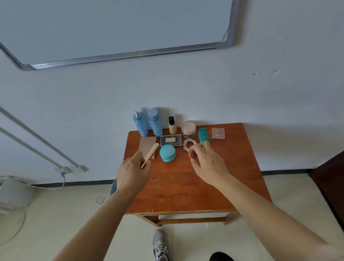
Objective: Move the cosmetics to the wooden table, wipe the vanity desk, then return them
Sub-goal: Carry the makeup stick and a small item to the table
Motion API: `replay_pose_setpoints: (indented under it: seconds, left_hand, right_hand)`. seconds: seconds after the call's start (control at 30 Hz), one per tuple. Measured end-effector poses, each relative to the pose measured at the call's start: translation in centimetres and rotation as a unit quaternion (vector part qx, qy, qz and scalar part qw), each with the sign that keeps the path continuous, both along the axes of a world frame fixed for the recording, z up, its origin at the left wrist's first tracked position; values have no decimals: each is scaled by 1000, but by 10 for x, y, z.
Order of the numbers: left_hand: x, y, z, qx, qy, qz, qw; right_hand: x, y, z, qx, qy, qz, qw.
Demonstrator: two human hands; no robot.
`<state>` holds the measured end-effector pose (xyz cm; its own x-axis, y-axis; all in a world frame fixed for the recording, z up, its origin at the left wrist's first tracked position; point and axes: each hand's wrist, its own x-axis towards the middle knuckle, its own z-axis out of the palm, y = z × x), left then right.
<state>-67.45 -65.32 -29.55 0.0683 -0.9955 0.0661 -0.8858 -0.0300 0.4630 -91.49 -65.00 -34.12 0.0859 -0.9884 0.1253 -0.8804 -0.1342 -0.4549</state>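
Extending forward from the lower edge of the view, both bare forearms converge over the wooden surface (221, 184), which stands against a pale wall. Left grip (133, 172): back of the hand upward, wrist straight, fingers curled round the lower end of a beige stick (152, 152). The stick slants up and to the right, its far tip over a pink card (145, 144) lying flat on the surface. Right grip (207, 164): wrist bent slightly inward, thumb and fingertips pinched together on a small red item (192, 155), too small to identify. This grip is held just in front of a beige scrunchie (189, 143) and overlaps the near end of a teal comb (203, 135) in the view. Cosmetics location: all are on the far half of the surface. Back row, left to right: blue pump bottle (140, 124), blue capped bottle (155, 122), small foundation bottle (172, 126) with a black cap, pink powder jar (188, 128), comb, clear pink case (218, 133). Second row: pink card, dark palette (170, 140), scrunchie. A teal round compact (167, 153) sits just in front of the dark palette, between the two grips. The near half of the surface shows scratches. A whiteboard (108, 22) hangs on the wall above, and one sneaker (159, 245) is visible on the tiled floor below.
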Motion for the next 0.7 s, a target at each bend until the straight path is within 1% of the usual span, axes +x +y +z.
replay_pose_setpoints:
  seconds: [0.1, 0.23, 0.37, 0.53, 0.7]
  left_hand:
    - [14, -38, -15, 42, 43, -24, 998]
    - [27, -75, -44, 93, 68, -56, 992]
    - [30, -94, -82, 129, 90, -74, 985]
    - [23, -96, -125, 172, 111, -57, 977]
    - [17, -92, -156, 212, 83, -46, 973]
  right_hand:
    - [16, -24, -8, 28, -5, -47, 998]
    - [36, -43, -19, 65, -6, -98, 993]
    - [51, -47, -46, 113, -17, -154, 981]
    - [59, -47, -85, 165, -43, -165, 971]
    - [57, -47, -114, 173, -51, -169, 969]
